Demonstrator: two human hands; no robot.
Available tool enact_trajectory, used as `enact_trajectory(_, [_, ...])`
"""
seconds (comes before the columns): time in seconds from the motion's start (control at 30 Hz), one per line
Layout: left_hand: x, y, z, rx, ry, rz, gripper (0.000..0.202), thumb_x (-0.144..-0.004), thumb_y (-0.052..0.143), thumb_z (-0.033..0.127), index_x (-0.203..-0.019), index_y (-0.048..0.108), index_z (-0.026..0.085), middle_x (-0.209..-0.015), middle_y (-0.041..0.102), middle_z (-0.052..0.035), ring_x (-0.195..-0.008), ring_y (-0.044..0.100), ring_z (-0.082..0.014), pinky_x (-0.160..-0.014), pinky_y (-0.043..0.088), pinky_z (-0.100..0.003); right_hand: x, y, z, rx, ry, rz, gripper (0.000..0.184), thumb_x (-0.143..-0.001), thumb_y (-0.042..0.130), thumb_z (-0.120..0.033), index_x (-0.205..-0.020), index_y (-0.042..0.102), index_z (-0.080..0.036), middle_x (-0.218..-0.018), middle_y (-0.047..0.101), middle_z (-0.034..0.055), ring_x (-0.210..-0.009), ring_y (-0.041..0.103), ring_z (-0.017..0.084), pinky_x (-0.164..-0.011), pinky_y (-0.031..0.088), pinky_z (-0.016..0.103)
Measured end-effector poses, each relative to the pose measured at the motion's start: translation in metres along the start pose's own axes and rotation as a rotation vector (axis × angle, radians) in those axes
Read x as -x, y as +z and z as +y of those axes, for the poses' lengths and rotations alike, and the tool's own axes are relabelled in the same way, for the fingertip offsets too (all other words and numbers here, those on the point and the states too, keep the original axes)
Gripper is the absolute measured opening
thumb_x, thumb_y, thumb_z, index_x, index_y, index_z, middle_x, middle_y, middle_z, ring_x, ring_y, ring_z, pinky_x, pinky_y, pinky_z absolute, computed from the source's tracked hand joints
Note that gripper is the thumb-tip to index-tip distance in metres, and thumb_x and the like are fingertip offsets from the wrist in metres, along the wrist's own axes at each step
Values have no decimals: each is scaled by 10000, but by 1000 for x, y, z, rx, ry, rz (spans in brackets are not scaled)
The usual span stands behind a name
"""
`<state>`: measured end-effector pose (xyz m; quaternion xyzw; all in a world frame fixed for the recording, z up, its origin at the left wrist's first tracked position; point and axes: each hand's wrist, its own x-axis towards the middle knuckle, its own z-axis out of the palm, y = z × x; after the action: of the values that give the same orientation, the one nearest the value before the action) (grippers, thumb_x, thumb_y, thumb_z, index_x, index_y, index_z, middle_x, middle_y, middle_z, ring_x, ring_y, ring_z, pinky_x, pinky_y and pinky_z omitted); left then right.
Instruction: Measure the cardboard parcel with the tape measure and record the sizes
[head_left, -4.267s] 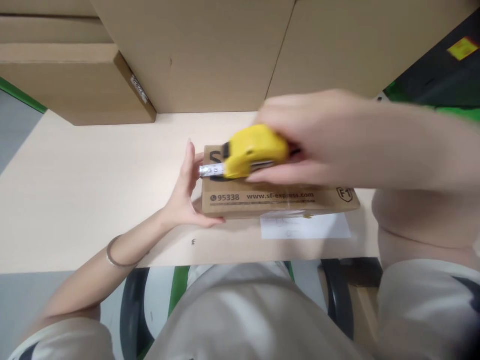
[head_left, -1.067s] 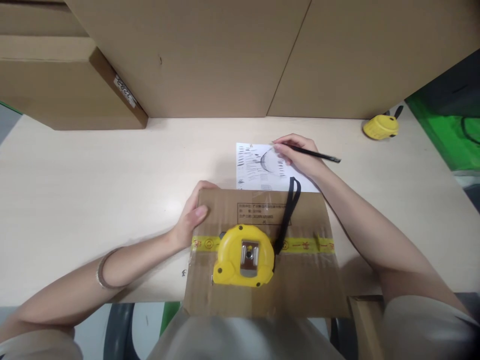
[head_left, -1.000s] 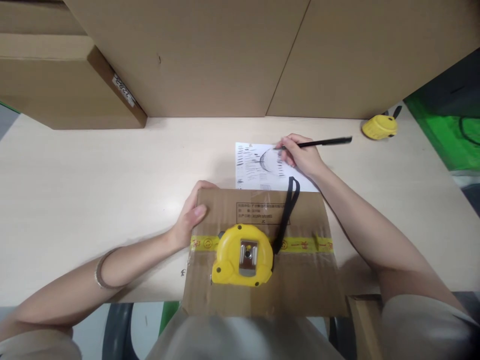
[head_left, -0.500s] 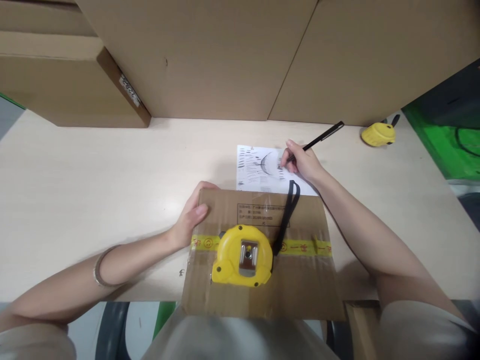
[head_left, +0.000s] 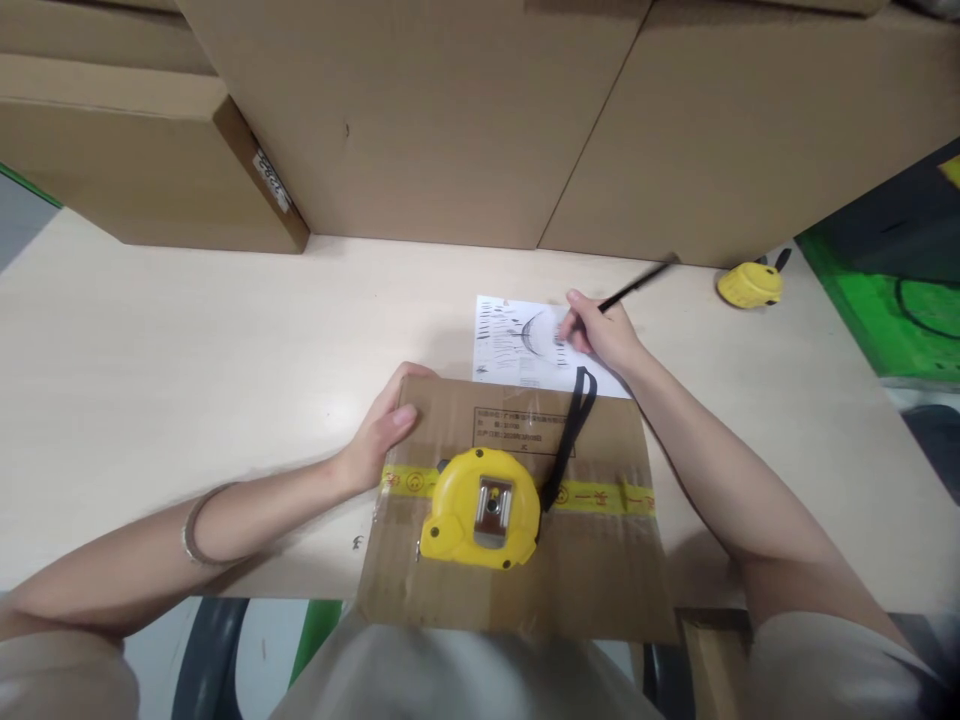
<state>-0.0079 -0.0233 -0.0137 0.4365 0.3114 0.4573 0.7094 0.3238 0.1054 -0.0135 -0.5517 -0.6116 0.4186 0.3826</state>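
Note:
My left hand (head_left: 382, 425) grips the upper left corner of a cardboard box (head_left: 585, 570), thumb on top and the other fingers hidden behind the edge. On the box lies a yellow tape measure (head_left: 480, 510) with a black wrist strap (head_left: 572, 430), crossing a strip of yellow printed tape (head_left: 607, 497). In my right hand (head_left: 600, 330), a black pen (head_left: 637, 285) is pinched over a white sheet of paper (head_left: 499, 370). Dark strokes and a curved scribble mark the sheet. Its near edge meets the box; the pen's tip is hidden by my fingers.
Large cardboard boxes (head_left: 435, 130) stand along the back of the pale table (head_left: 187, 370). Another carton (head_left: 150, 170) with a handwritten label is at the back left. A second yellow tape measure (head_left: 750, 285) rests at the back right, near the table's edge.
The top end of the pen has swung slightly, and my right hand has shifted a little on the paper. My left hand, the box and the tape measure keep their places; the view tilts slightly.

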Motion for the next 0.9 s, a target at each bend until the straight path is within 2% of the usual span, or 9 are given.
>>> enact_trajectory(0.07, [0,0,0,-3,0,-2,553,-895,774,674,-1164,626,215,-1029,717,-66,-844,699,-235,-673,589,-341,1,-2,-1,19,12,-24,796,-866,629,-914,-499,626,-208,-340,375,3,-359,345,96,-428,290,288])
enact_trajectory(0.1, [0,0,0,0,1,-5,551,-896,773,671,-1164,623,214,-1027,715,-67,-843,696,-234,-671,585,-338,1,-2,-1,22,12,-29,801,-871,623,-912,-484,618,-210,-332,355,1,-361,339,96,-432,288,289])
enact_trajectory(0.3, [-1,3,4,20,-7,-11,538,-895,765,672,-1135,610,216,-1053,717,-69,-875,716,-246,-695,598,-340,0,0,-2,-15,-2,-29,759,-799,681,-927,-575,676,-202,-398,421,-8,-413,362,97,-445,278,281])
enact_trajectory(0.43, [-1,4,8,2,-28,-11,530,-882,778,650,-1125,613,209,-996,704,-50,-808,691,-207,-657,574,-299,-1,1,-1,-47,-6,-34,726,-805,700,-897,-633,692,-191,-429,454,-12,-415,359,93,-437,264,274])
enact_trajectory(0.6, [1,4,9,15,-36,-13,521,-891,768,648,-1142,609,220,-1006,716,-47,-804,700,-207,-662,581,-303,-2,1,0,-124,-17,-15,585,-865,701,-773,-797,699,-192,-549,534,-21,-415,332,76,-416,211,267])
enact_trajectory(0.73, [1,4,10,12,-34,-30,506,-906,760,641,-1141,612,218,-1047,723,-62,-870,723,-233,-717,601,-328,-1,1,2,-154,-28,14,386,-809,852,-520,-1004,721,-214,-667,578,-47,-451,354,64,-436,221,250])
enact_trajectory(0.8, [2,3,10,13,-44,-36,506,-907,758,643,-1151,612,224,-1040,721,-59,-859,716,-228,-702,593,-321,0,1,3,-161,-29,15,398,-798,880,-439,-1097,725,-229,-705,592,-52,-480,381,65,-456,260,244])
enact_trajectory(0.9, [2,1,9,7,-50,-32,523,-899,757,656,-1164,617,228,-1020,719,-55,-838,705,-219,-687,577,-310,-1,0,4,-182,-26,3,454,-839,859,-487,-1186,722,-229,-749,624,-39,-499,410,65,-467,299,244])
